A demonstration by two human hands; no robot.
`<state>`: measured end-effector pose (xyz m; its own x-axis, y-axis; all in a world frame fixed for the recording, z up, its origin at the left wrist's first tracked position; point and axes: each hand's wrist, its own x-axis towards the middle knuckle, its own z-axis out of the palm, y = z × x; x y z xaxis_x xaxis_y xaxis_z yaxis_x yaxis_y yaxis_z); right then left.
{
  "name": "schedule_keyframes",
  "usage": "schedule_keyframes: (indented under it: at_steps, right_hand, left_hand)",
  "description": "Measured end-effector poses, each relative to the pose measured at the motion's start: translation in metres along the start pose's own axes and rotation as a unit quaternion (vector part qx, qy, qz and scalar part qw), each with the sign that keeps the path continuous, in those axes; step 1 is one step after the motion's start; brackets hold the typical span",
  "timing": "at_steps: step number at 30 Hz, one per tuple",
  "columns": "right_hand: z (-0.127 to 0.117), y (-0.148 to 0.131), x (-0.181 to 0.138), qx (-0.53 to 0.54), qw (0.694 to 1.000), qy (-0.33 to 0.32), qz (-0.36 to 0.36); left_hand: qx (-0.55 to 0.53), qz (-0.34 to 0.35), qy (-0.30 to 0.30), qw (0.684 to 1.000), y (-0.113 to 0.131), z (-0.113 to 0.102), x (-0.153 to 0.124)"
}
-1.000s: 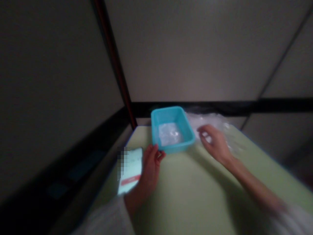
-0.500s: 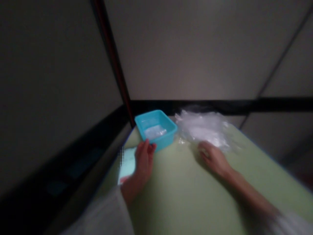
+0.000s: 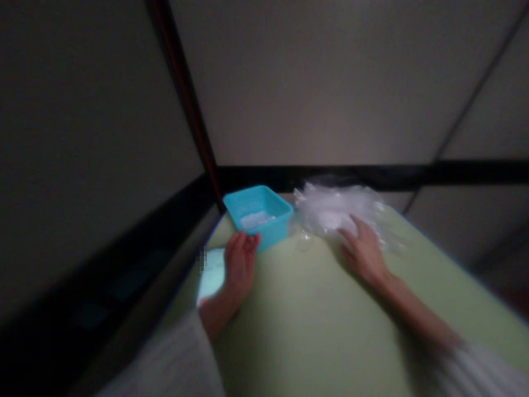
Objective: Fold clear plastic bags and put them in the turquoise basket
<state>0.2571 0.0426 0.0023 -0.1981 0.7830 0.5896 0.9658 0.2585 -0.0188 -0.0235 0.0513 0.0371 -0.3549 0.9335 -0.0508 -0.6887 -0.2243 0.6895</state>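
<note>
A turquoise plastic basket [image 3: 273, 234] stands on the green table, with clear plastic packets [image 3: 257, 219] lying inside. My left hand [image 3: 239, 262] is at its near left corner, fingers curled together; whether they touch the basket or hold something small is too blurred to tell. To the right lies a heap of clear plastic bags [image 3: 326, 207]. Over the near edge of that heap reaches my right hand [image 3: 366, 251], its fingers spread, nothing seen in its grasp.
A pale sheet or card [image 3: 212, 273] lies at the table's left edge, partly behind my left hand. A small clear piece [image 3: 303, 241] rests between basket and bags. Behind the green table [image 3: 301, 320] rises a grey panel wall [image 3: 314, 99] with a dark rail [image 3: 264, 176].
My right hand has opened from a curled shape and moved slightly forward onto the bags. The left hand stays by the basket's near corner, fingers still curled. The view has shifted a little.
</note>
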Motion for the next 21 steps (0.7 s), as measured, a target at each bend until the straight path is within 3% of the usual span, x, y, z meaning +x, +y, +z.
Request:
schedule_keyframes:
  at_steps: [6,12,21]
  right_hand:
    - [0.007,0.001,-0.001,-0.010,0.998,-0.057,-0.016]
    - [0.000,-0.006,-0.001,0.026,0.997,-0.065,-0.035]
    - [-0.010,-0.015,-0.004,0.085,0.993,-0.043,-0.065]
  left_hand:
    - [0.000,-0.043,0.009,0.999,0.000,0.000,-0.006]
    - [0.040,-0.094,0.006,0.995,-0.013,-0.002,-0.027]
    - [0.148,-0.149,-0.086,0.974,-0.025,-0.002,-0.051]
